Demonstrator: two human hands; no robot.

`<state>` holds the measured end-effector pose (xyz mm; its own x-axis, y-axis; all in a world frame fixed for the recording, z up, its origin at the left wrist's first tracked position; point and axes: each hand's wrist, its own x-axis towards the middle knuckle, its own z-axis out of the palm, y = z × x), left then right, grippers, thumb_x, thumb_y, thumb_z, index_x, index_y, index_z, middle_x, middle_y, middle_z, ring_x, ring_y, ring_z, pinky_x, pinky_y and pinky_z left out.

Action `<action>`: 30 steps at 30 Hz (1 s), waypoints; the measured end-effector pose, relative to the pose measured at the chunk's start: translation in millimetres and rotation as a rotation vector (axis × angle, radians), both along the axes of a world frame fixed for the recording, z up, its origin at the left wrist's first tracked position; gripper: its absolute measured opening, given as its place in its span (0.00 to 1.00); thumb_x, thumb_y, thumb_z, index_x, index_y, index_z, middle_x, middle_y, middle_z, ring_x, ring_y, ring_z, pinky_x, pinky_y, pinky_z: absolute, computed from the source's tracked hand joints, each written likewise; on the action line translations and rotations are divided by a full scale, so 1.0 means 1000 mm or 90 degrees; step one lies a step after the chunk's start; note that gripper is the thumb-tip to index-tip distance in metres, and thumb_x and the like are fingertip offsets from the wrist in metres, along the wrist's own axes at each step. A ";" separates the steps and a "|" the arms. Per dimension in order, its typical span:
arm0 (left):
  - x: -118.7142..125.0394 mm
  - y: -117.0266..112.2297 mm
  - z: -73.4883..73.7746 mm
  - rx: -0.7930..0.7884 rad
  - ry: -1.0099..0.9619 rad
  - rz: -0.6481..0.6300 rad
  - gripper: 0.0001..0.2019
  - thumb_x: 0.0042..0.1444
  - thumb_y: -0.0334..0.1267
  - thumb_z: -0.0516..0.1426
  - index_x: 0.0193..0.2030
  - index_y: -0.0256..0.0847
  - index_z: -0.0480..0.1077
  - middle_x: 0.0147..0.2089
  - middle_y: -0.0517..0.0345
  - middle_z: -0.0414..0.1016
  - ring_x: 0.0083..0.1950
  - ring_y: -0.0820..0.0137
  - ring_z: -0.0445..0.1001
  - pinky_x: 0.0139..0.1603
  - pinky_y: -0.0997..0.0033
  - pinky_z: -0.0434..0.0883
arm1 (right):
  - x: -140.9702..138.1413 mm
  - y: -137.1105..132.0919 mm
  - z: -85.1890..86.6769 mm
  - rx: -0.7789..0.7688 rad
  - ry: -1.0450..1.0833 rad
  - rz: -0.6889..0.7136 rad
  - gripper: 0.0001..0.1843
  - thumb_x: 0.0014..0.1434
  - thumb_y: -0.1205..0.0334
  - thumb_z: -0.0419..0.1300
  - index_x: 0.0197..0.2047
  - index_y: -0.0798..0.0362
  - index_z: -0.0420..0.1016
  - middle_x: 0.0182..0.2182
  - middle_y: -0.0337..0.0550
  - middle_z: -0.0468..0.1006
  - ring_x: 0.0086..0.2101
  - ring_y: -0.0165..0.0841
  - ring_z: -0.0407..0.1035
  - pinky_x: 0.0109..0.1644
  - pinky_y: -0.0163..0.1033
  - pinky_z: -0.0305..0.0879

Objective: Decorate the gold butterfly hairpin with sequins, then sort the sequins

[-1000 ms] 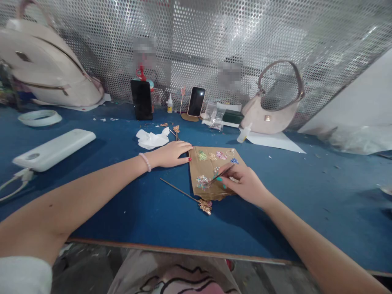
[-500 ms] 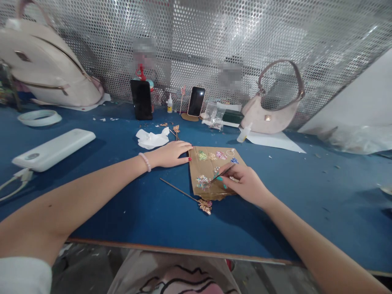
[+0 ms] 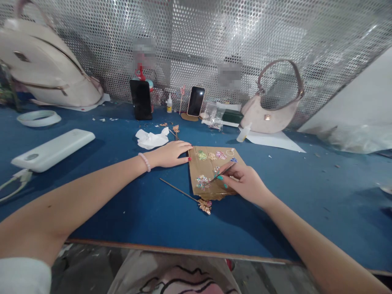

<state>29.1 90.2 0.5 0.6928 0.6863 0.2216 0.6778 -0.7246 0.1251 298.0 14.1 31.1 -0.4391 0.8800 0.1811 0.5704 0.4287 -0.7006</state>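
A piece of brown cardboard (image 3: 200, 165) lies on the blue table, bearing small piles of coloured rhinestones. My right hand (image 3: 245, 183) is closed on a pair of tweezers (image 3: 223, 170), whose tips reach the edge of the clear, iridescent rhinestone pile (image 3: 202, 181). At the cardboard's left edge, my left hand (image 3: 174, 154) rests flat with its fingers stretched out. Just below the cardboard lies a hairpin (image 3: 204, 205) with a gold butterfly end and a long thin stem. Green rhinestones (image 3: 202, 155) and pink rhinestones (image 3: 221, 155) sit near the far edge. My right hand partly hides the board.
A crumpled tissue (image 3: 152, 139) and another gold ornament (image 3: 175, 129) lie beyond my left hand. Glue bottles (image 3: 244, 133), phones (image 3: 141, 100), a handbag (image 3: 269, 116) and a backpack (image 3: 52, 65) line the back. At left are a power bank (image 3: 55, 150) and a tape roll (image 3: 39, 118).
Almost nothing differs. The tweezers stay at the clear rhinestone pile with only a slight shift of my right hand, and my left hand keeps its place.
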 end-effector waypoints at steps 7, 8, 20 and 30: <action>0.001 -0.003 0.004 -0.014 0.004 0.008 0.26 0.63 0.52 0.44 0.62 0.38 0.55 0.64 0.49 0.57 0.63 0.64 0.55 0.63 0.63 0.54 | 0.020 0.009 0.004 0.044 0.070 -0.031 0.11 0.51 0.54 0.59 0.32 0.54 0.71 0.29 0.43 0.76 0.26 0.31 0.69 0.30 0.37 0.66; 0.001 -0.003 0.003 -0.014 0.002 0.008 0.26 0.63 0.52 0.44 0.62 0.39 0.55 0.64 0.49 0.56 0.64 0.63 0.55 0.63 0.63 0.54 | 0.025 0.011 0.005 0.050 0.083 -0.039 0.11 0.51 0.54 0.60 0.32 0.54 0.71 0.29 0.43 0.76 0.26 0.31 0.69 0.30 0.37 0.66; -0.001 0.000 -0.001 -0.002 0.000 -0.005 0.26 0.64 0.53 0.43 0.62 0.40 0.54 0.64 0.49 0.55 0.64 0.63 0.55 0.63 0.63 0.54 | 0.078 0.036 0.022 0.011 0.106 -0.118 0.16 0.43 0.50 0.65 0.31 0.52 0.70 0.27 0.42 0.76 0.29 0.34 0.71 0.30 0.39 0.68; 0.000 -0.002 0.003 -0.007 0.003 0.003 0.26 0.64 0.53 0.43 0.62 0.39 0.55 0.64 0.50 0.57 0.63 0.64 0.55 0.63 0.64 0.53 | 0.082 0.036 0.018 0.072 -0.029 -0.079 0.08 0.52 0.59 0.57 0.35 0.52 0.71 0.30 0.42 0.76 0.32 0.35 0.71 0.38 0.42 0.68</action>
